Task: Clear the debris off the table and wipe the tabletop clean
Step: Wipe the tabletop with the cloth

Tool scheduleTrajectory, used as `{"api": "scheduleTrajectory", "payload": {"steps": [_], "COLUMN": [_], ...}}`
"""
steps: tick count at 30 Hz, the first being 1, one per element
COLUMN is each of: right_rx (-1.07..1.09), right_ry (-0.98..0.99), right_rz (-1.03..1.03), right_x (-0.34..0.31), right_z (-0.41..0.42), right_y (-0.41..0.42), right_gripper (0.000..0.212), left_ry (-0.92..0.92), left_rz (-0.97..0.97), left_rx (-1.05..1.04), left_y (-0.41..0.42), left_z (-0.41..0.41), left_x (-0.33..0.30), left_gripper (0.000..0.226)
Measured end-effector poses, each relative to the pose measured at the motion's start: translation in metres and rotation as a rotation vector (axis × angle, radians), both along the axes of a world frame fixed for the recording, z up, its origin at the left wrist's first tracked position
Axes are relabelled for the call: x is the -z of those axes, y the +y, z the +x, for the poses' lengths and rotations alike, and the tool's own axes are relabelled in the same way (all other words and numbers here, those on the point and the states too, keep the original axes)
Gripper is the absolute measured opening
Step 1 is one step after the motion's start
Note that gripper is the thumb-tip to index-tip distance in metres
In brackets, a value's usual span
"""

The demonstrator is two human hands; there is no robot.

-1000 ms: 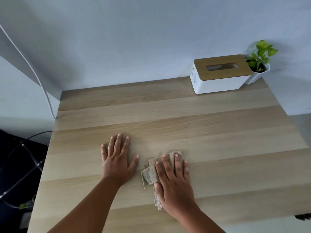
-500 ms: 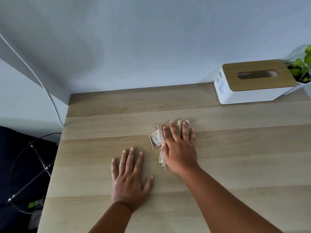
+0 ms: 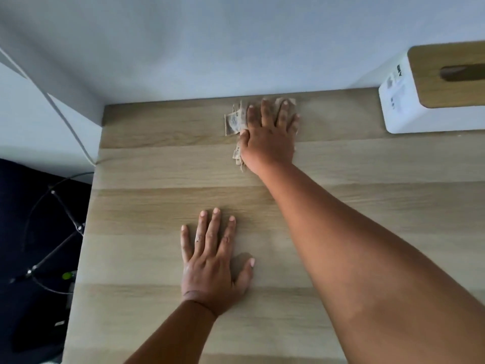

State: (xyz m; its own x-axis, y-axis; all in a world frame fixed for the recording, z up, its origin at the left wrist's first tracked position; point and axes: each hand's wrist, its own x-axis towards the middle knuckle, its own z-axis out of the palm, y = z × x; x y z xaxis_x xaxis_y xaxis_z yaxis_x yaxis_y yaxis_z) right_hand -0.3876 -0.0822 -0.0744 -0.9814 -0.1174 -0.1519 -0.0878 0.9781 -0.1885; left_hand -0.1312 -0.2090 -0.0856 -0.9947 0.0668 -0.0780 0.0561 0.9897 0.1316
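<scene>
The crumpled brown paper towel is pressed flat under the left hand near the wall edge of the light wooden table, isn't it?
Not quite: the head view shows the right hand pressing the crumpled brown paper towel near the wall edge of the light wooden table. The left hand lies flat on bare wood, nearer the person.

Nothing can be read with certainty. The white tissue box (image 3: pixel 409 101) at the table's far right corner carries small dark printed marks and labels on its end face, too blurred to make out. The crumpled brown cloth (image 3: pixel 235 120) shows faint print, likewise illegible.
</scene>
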Motion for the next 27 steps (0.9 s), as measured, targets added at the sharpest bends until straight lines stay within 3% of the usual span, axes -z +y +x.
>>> {"api": "scheduleTrajectory", "payload": {"steps": [9,15,21,27], "right_rx": [-0.256,0.027,0.305,-0.011], "right_ry": [0.023,0.017,0.019,0.052], "right_rz": [0.032,0.098,0.018,-0.038], "right_x": [-0.003,-0.008,-0.006,-0.005], "right_z": [0.033,-0.003,-0.012,0.081], "right_y": [0.043,0.127,0.093,0.063], "right_gripper": [0.066,0.069,0.065,0.064], "left_ry": [0.019,0.039,0.027,0.014], "left_rz": [0.013,0.033,0.030,0.027], "left_rx": [-0.011,-0.015,-0.021,-0.031], "left_y": [0.000,0.001,0.000,-0.001], "left_z": [0.000,-0.001,-0.001,0.000], "left_x": [-0.002,-0.002,-0.001,-0.002], "left_gripper": [0.091,0.091,0.091,0.091]}}
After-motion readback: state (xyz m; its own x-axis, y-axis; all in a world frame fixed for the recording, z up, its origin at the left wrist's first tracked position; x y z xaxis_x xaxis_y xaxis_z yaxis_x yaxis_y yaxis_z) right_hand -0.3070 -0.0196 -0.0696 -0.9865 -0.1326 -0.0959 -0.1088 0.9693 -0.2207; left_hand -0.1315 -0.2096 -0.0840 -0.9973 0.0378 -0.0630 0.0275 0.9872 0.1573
